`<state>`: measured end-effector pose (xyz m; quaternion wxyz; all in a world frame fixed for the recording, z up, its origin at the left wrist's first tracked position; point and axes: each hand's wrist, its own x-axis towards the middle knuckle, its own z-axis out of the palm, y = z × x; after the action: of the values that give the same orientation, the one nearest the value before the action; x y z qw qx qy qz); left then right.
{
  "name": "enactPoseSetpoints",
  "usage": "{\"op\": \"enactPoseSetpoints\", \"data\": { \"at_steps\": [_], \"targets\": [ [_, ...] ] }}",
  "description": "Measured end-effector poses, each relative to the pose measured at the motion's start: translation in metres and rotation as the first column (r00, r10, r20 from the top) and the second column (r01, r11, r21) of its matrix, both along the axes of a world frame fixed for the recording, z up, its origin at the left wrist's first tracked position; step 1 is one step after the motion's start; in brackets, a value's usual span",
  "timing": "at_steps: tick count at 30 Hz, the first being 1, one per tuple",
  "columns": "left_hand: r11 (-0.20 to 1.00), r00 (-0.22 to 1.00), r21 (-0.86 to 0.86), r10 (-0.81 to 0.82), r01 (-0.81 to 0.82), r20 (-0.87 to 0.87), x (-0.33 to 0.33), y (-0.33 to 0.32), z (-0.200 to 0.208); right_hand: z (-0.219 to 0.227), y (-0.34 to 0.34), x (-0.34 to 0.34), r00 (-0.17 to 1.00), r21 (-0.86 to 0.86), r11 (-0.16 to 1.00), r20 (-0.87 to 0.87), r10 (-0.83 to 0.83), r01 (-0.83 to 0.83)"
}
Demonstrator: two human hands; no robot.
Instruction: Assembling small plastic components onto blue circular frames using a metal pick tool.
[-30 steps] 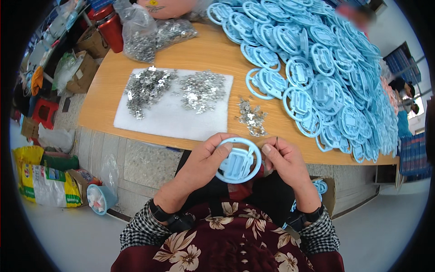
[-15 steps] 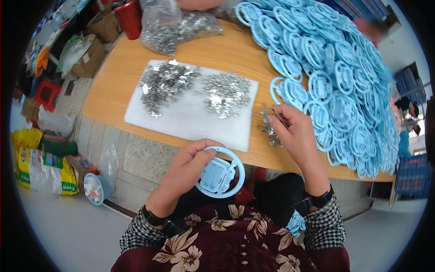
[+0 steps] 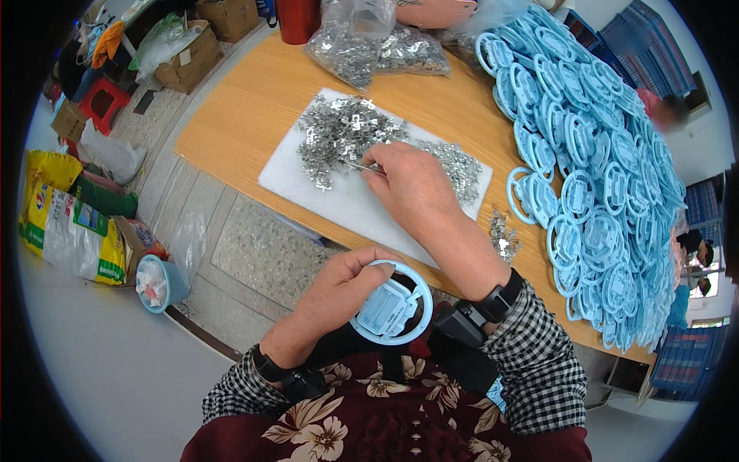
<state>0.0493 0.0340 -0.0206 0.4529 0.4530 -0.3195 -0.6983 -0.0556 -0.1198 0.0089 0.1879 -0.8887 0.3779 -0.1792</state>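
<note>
My left hand (image 3: 339,289) grips the rim of a round light-blue plastic part (image 3: 394,309) with a rectangular recess, held in front of my lap. In my right hand (image 3: 416,185) are slim metal tweezers (image 3: 359,165), their tip at the edge of a heap of small silvery metal pieces (image 3: 339,131). That heap lies on a white padded sheet (image 3: 286,181), and a second heap of metal pieces (image 3: 460,168) sits beyond my right hand. Some more loose metal pieces (image 3: 504,239) rest on the bare wood right of the sheet.
A large pile of light-blue plastic parts (image 3: 585,146) covers the right of the wooden table (image 3: 231,123). Clear bags of metal pieces (image 3: 346,54) and a red cup (image 3: 299,19) stand at the back. On the floor at left are a blue bin (image 3: 173,285) and a yellow sack (image 3: 85,239).
My right hand has moved left, from the loose metal pieces beside the sheet to the heap on it. The left hand still holds the blue part. The whole view has shifted somewhat.
</note>
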Motion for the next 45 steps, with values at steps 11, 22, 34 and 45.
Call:
{"op": "enactPoseSetpoints", "data": {
  "at_steps": [11,22,34,45],
  "targets": [
    [0.997,0.995,-0.030,0.068,-0.070,-0.069,0.008,-0.005,-0.001,0.012,0.010,-0.024,0.984,-0.004,1.000,-0.178,0.007,-0.007],
    [0.989,0.961,-0.129,0.110,-0.079,0.254,0.017,-0.026,0.006,0.004,0.004,-0.051,0.980,0.431,0.902,0.171,-0.097,0.014],
    [0.941,0.674,-0.326,0.184,0.090,0.716,0.040,-0.063,0.021,0.012,0.005,-0.043,0.916,0.889,0.446,0.261,-0.304,-0.106],
    [0.943,0.685,-0.330,0.209,0.048,0.697,0.044,-0.073,0.012,0.004,0.001,-0.041,0.803,0.944,0.244,0.318,-0.504,-0.220]
  ]
}}
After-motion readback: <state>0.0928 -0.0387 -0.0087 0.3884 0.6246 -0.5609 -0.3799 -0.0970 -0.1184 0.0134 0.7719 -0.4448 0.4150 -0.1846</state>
